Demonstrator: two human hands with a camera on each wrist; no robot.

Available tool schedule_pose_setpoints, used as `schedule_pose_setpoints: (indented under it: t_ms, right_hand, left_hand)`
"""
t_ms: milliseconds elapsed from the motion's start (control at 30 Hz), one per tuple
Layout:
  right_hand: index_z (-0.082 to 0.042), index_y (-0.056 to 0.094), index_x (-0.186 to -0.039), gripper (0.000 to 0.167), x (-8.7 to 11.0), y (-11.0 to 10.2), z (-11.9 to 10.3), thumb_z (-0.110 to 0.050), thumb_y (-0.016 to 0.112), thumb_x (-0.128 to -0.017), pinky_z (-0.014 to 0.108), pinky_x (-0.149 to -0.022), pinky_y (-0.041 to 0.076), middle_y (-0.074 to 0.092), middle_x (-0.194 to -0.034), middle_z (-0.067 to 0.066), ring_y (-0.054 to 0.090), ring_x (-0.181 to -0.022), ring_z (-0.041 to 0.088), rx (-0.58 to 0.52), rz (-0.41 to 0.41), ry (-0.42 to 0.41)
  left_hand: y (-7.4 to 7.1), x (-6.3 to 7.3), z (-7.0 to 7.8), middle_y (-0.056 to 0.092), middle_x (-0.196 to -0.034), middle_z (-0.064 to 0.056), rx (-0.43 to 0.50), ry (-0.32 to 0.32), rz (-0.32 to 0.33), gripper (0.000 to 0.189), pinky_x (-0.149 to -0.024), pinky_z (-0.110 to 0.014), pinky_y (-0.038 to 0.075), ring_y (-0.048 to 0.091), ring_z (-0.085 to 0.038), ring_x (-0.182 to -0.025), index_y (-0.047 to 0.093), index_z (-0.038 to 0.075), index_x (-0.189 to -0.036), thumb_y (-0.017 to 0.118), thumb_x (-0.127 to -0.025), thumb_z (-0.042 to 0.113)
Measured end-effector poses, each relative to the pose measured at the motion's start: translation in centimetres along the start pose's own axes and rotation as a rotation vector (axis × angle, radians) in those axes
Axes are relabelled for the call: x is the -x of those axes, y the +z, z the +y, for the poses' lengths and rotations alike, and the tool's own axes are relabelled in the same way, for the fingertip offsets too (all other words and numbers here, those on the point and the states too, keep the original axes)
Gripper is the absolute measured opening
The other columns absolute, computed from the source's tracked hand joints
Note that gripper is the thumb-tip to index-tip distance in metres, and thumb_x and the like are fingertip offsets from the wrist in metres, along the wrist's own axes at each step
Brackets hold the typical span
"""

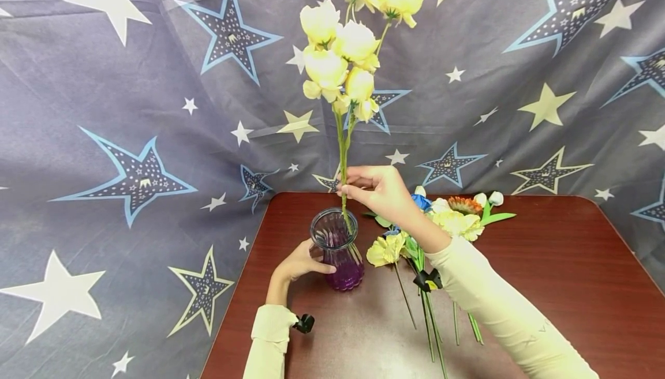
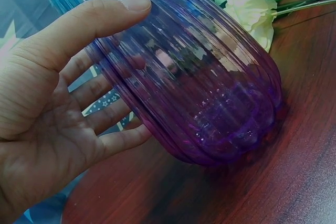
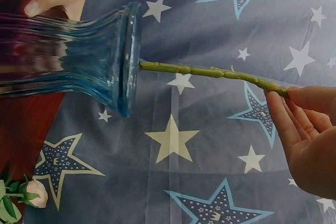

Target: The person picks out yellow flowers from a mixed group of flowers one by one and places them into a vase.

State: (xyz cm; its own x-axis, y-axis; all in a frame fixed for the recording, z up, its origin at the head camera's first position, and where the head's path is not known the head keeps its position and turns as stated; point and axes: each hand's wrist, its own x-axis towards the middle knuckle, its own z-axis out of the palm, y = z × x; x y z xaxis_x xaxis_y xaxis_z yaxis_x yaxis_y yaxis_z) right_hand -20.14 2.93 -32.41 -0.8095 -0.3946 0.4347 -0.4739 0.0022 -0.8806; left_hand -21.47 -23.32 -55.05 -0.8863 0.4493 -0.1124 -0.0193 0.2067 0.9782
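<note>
A ribbed glass vase (image 1: 345, 272), bluish at the neck and purple at the base, stands on the table's left part. My left hand (image 1: 300, 262) holds its side, thumb across the front and fingers behind, as the left wrist view shows on the purple glass (image 2: 210, 103). Above the mouth, my right hand (image 1: 381, 191) pinches the green stem of a tall spray of pale yellow flowers (image 1: 324, 69) between thumb and fingertips. Upright over the vase, the stem (image 3: 205, 72) has its lower end right at the rim (image 3: 128, 59).
On the brown-red table (image 1: 561, 275), right of the vase, lies a pile of more flowers: a yellow bloom (image 1: 385, 250), an orange one (image 1: 464, 205), blue ones and white buds (image 1: 496, 198). Their stems point toward the front. Behind hangs a grey star-patterned cloth (image 1: 156, 108).
</note>
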Motion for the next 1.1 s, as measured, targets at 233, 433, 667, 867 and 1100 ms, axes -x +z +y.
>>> schedule_pose_setpoints:
  t_ms: [233, 433, 667, 867, 1100]
  right_hand:
    - [0.007, 0.075, -0.11, 0.019, 0.3, 0.5, 1.0, 0.004, 0.071, -0.091, 0.03, -0.077, 0.063, 0.077, -0.096, 0.023, 0.077, -0.089, 0.034, 0.04, -0.012, -0.043]
    - [0.004, 0.076, -0.107, 0.017, 0.5, 1.0, 1.7, 0.003, 0.072, -0.091, 0.028, -0.076, 0.063, 0.078, -0.095, 0.019, 0.078, -0.087, 0.029, 0.065, -0.028, -0.069]
    - [0.007, 0.074, -0.109, 0.017, 0.6, 1.5, 2.1, 0.004, 0.069, -0.093, 0.038, -0.078, 0.064, 0.076, -0.099, 0.027, 0.076, -0.091, 0.037, -0.028, -0.058, -0.016]
    - [0.008, 0.074, -0.107, 0.015, 0.6, 1.8, 2.6, 0.004, 0.067, -0.094, 0.034, -0.077, 0.064, 0.075, -0.098, 0.028, 0.076, -0.091, 0.039, -0.044, -0.075, -0.021]
    - [0.009, 0.073, -0.107, 0.015, 0.6, 2.1, 3.2, 0.006, 0.067, -0.094, 0.038, -0.077, 0.064, 0.075, -0.098, 0.027, 0.076, -0.092, 0.039, -0.053, -0.081, -0.011]
  left_hand:
    - [0.1, 0.0, 0.0, 0.054, -0.149, -0.019, -0.003, -0.004, 0.002, 0.09, -0.115, -0.056, 0.042, 0.05, -0.042, -0.139, 0.044, 0.007, -0.151, 0.089, -0.074, 0.002]
    - [0.0, 0.1, 0.0, 0.053, -0.15, -0.019, -0.013, -0.012, 0.001, 0.09, -0.114, -0.056, 0.043, 0.049, -0.042, -0.14, 0.043, 0.007, -0.152, 0.089, -0.075, 0.004]
    - [-0.1, -0.1, -0.1, 0.051, -0.152, -0.017, -0.008, -0.011, -0.003, 0.092, -0.115, -0.057, 0.042, 0.048, -0.042, -0.141, 0.042, 0.01, -0.153, 0.089, -0.075, 0.003]
    - [0.0, -0.1, -0.1, 0.051, -0.151, -0.019, 0.003, -0.01, -0.005, 0.09, -0.115, -0.057, 0.041, 0.048, -0.043, -0.14, 0.042, 0.007, -0.153, 0.088, -0.075, 0.002]
    - [0.0, 0.1, 0.0, 0.051, -0.151, -0.018, 0.006, -0.01, -0.009, 0.091, -0.115, -0.057, 0.041, 0.047, -0.043, -0.141, 0.043, 0.008, -0.152, 0.089, -0.075, 0.003]
